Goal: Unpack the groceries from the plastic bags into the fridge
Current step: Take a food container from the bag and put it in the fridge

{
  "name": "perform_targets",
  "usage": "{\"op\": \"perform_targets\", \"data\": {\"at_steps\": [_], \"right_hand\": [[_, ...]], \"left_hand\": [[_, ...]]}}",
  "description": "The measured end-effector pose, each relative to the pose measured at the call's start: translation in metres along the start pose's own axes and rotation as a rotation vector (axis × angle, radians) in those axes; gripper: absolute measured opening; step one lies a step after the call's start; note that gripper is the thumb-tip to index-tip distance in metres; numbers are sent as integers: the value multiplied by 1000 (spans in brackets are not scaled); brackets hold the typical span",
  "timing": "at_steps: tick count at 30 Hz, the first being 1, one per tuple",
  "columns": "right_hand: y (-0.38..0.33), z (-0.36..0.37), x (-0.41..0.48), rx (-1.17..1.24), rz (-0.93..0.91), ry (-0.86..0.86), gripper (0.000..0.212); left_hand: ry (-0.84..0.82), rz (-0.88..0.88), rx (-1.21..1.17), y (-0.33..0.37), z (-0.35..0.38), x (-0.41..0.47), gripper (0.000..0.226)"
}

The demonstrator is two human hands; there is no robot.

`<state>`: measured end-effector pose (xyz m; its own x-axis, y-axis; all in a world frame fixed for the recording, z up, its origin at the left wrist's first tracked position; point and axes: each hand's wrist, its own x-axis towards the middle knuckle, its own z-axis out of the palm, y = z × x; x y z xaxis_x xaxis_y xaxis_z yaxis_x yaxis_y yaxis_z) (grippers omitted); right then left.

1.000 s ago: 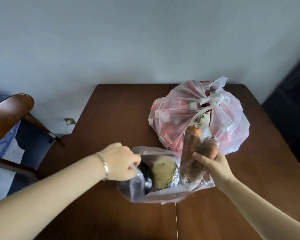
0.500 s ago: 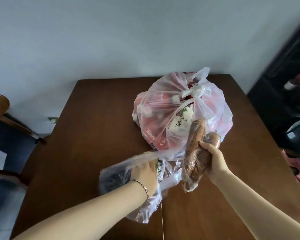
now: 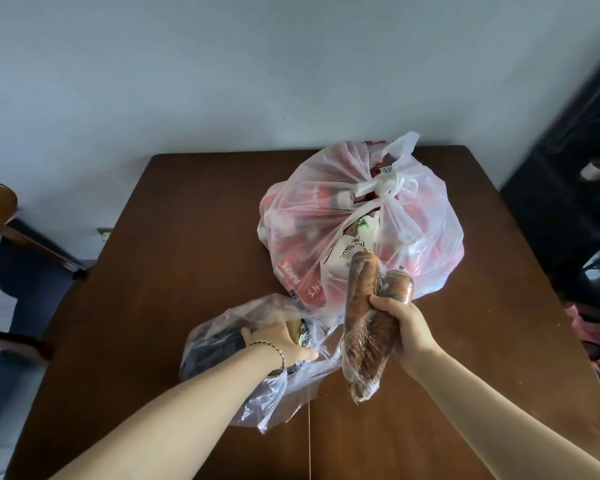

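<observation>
On the brown table (image 3: 187,237) in front of me lie two plastic bags. My right hand (image 3: 406,327) grips the carrots (image 3: 364,323), two of them wrapped together in clear film, around the middle and holds them in the air, outside the small clear bag (image 3: 278,393) and just before the big tied bag (image 3: 326,209). My left hand (image 3: 278,344) is inside the mouth of the small clear bag, over a dark vegetable (image 3: 215,344) on the left and a pale wrapped item (image 3: 297,329) beyond my knuckles. The plastic and the hand itself hide the fingers — I cannot tell if they close on something or only press down.

I judge the step to be the emptying of the small clear bag: the carrots are out, the other two things are not yet. The big tied bag has its handles knotted. The fridge is not visible from here. The next move, I think, asks for a choice — to lift a second thing with the left hand, or to carry the carrots to the fridge first. The film looks smooth, so a firm grip is needed, and the thin bag may rise together with what I pull.
</observation>
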<state>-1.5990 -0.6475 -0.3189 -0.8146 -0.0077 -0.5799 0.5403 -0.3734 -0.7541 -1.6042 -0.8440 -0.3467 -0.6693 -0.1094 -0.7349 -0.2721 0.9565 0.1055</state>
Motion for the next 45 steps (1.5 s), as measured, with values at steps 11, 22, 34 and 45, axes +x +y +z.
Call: {"op": "perform_targets", "data": {"at_steps": [11,22,34,45], "right_hand": [[-1,-1,4,-67,-24,15,53],[0,-4,-1,-179,-73,28,49],[-62,-4,-34,-794,-252,416,41],[-75,-81,-181,-879,-160,1032,45]], "left_hand": [[-80,204,55,-24,-52,-37,117],[-320,392,-782,-51,-94,-78,99],[-16,542,-585,-1,-129,-77,124],[15,964,64,169,-114,-127,100]]}}
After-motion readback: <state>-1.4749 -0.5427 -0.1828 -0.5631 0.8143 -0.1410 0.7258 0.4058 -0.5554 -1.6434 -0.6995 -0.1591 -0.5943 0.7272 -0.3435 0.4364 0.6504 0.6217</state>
